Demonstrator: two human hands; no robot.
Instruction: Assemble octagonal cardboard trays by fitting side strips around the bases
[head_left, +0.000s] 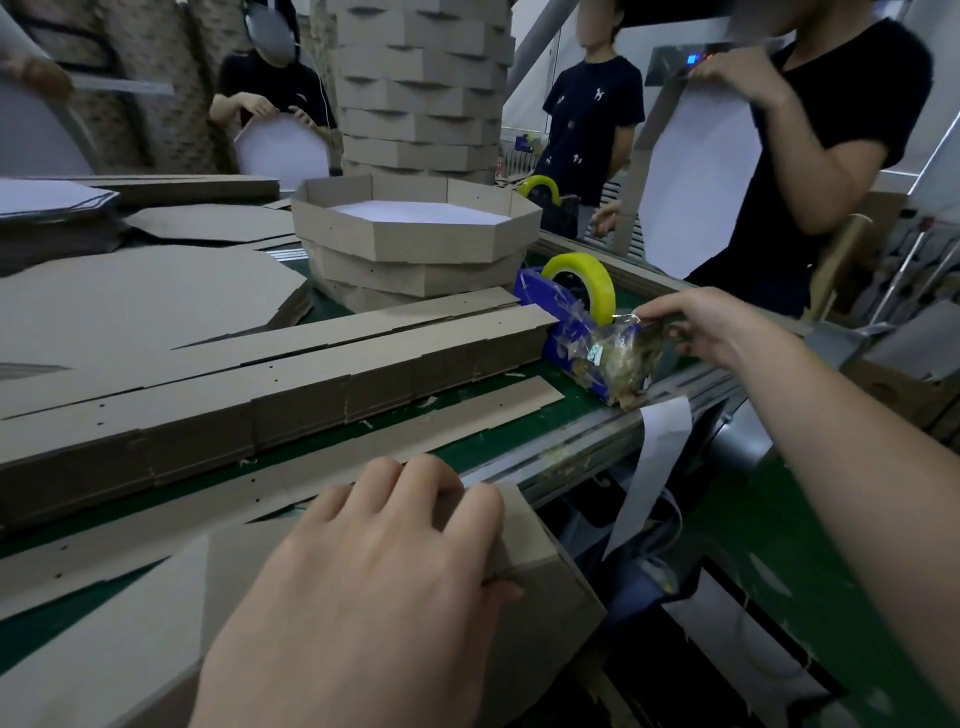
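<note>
One half-hidden tray (550, 566) under left hand (374, 582); right hand (711, 327) on blurry tape (613, 338).

I am looking across a green-topped bench (576, 413) with a grey metal rail (691, 387) along its edge at 3 o'clock. Beyond the rail, at 4 to 5 o'clock, the floor (769, 561) is green as well and scuffed with pale scraps. At 10 o'clock a speckled brown wall (156, 104) closes the room. Three people in dark shirts stand at the far side: one at 11 o'clock (270, 83), one at 1 o'clock (592, 104) and one at 2 o'clock (841, 130). Behind them, a grey machine panel (696, 60) glows with a small blue display. The bright strip (940, 130) at the far 3 o'clock edge may be a window; the light is dim and cool.
</note>
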